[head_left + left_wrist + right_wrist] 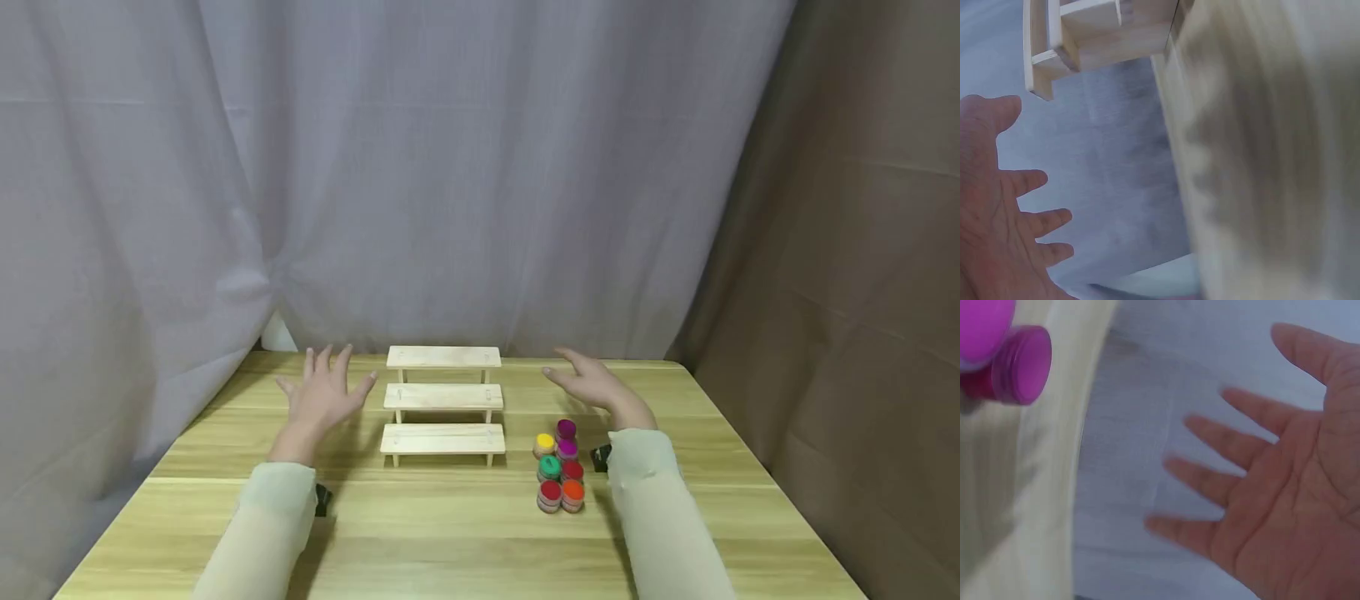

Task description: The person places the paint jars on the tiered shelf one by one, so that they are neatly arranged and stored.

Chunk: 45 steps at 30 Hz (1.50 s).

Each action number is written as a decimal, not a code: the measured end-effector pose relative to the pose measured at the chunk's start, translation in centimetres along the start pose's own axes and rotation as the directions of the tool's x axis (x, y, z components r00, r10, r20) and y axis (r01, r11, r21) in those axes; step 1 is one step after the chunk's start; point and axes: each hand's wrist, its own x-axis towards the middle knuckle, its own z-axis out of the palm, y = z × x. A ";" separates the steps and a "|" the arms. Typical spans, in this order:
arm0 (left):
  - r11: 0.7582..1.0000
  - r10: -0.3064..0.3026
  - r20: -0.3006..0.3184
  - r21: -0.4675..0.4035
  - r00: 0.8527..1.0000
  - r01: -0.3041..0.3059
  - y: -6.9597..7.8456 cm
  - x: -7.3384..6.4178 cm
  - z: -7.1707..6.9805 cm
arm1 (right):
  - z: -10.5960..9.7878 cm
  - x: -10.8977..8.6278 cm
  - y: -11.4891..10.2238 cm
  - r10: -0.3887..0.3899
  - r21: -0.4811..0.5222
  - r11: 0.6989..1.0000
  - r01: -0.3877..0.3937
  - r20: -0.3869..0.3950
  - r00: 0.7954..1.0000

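Since nothing is in either grip, both hands appear held up just to keep clear of the table (pixel 450 533). Left hand (pixel 321 402): raised over the table between its left edge and the stand, fingers straight and splayed, thumb out, holding nothing; thumb tip near the stand, not touching. Black wrist gear (pixel 322 500) shows by the left cuff.

Middle: wooden stand (pixel 444 397), upright, set toward the table's far edge, roughly midway along it. Boards rise in steps toward that edge, likely so the front ones don't cover those behind; all three tops bare. Short legs hold them up.

Right of the stand, between it and the table's right edge: jars (pixel 550 467), upright, tops facing up, bunched close in two uneven columns, probably to save room and let the colours read from above.

Right hand (pixel 596 386): raised beyond the jars toward the far edge, fingers extended and spread, thumb well apart, nothing held. Black device (pixel 602 457) by the right cuff.

Counts: hands 2; stand 1, boards 3; jars 7 (purple 1, magenta 1, yellow 1, green 1, red 2, orange 1); black wrist pieces 2.
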 end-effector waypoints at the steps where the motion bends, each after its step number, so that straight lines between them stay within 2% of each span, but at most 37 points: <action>1: 0.999 -0.009 0.002 -0.031 1.000 0.009 0.0 -0.1 0.3 | 0.0 -0.3 0.5 -0.004 0.050 0.999 0.004 0.013 1.000; 4: 0.981 -0.028 0.029 -0.191 0.999 0.033 0.2 -0.7 1.7 | 0.8 -1.1 2.1 -0.011 0.136 0.991 0.007 0.032 0.999; 5: 0.962 -0.032 0.047 -0.270 0.998 0.043 0.3 -0.9 2.2 | 1.1 -1.3 2.7 -0.005 0.150 0.989 -0.001 0.040 0.999; 6: 0.933 -0.035 0.067 -0.355 0.997 0.057 0.4 -1.2 2.8 | 1.5 -1.6 3.3 -0.007 0.151 0.989 0.000 0.042 0.999; 9: 0.817 -0.029 0.147 -0.566 0.989 0.108 0.4 -1.8 4.4 | 2.3 -2.3 4.5 0.007 0.163 0.986 -0.017 0.062 0.998; 10: 0.781 -0.024 0.175 -0.612 0.984 0.128 0.4 -1.8 4.8 | 2.4 -2.5 4.8 0.018 0.166 0.986 -0.030 0.074 0.997; 13: 0.692 -0.021 0.219 -0.701 0.976 0.172 0.0 -1.9 5.6 | 2.5 -2.5 5.4 0.010 0.174 0.984 -0.030 0.114 0.993; 14: 0.652 -0.014 0.228 -0.736 0.974 0.182 0.0 -1.9 5.7 | 2.6 -2.5 5.6 0.009 0.183 0.983 -0.033 0.132 0.991; 15: 0.604 0.000 0.236 -0.775 0.972 0.188 -0.1 -1.8 5.8 | 2.7 -2.5 5.8 0.001 0.194 0.981 -0.030 0.150 0.989; 17: 0.486 0.036 0.258 -0.849 0.966 0.209 -0.3 -1.9 6.0 | 2.9 -2.4 6.2 -0.016 0.227 0.973 -0.027 0.185 0.983; 19: 0.378 0.082 0.296 -0.893 0.952 0.245 -0.6 -2.1 6.3 | 3.1 -2.3 6.7 -0.025 0.274 0.961 -0.034 0.210 0.977; 21: 0.313 0.134 0.328 -0.909 0.935 0.275 -0.9 -2.4 6.6 | 3.3 -2.4 7.2 -0.022 0.320 0.946 -0.052 0.224 0.974; 22: 0.296 0.147 0.338 -0.912 0.930 0.284 -1.0 -2.5 6.8 | 3.4 -2.5 7.4 -0.016 0.341 0.938 -0.065 0.229 0.973; 24: 0.278 0.167 0.341 -0.916 0.925 0.288 -1.1 -2.8 7.1 | 3.5 -2.6 7.8 -0.013 0.373 0.925 -0.077 0.234 0.972; 27: 0.263 0.181 0.330 -0.924 0.927 0.277 -1.3 -2.8 7.4 | 3.8 -2.6 8.3 -0.023 0.387 0.919 -0.073 0.236 0.971; 29: 0.274 0.178 0.325 -0.923 0.929 0.271 -1.4 -2.7 7.5 | 3.9 -2.5 8.4 -0.047 0.391 0.919 -0.053 0.242 0.969; 36: 0.350 0.147 0.344 -0.895 0.928 0.276 -1.6 -2.6 7.4 | 4.1 -2.5 8.7 -0.103 0.410 0.912 -0.016 0.267 0.958; 41: 0.370 0.132 0.341 -0.888 0.931 0.273 -1.4 -2.7 7.5 | 4.2 -2.6 9.2 -0.105 0.466 0.884 -0.034 0.269 0.957; 45: 0.359 0.132 0.342 -0.891 0.930 0.277 -1.2 -2.7 7.6 | 4.3 -2.6 9.4 -0.084 0.483 0.874 -0.053 0.257 0.963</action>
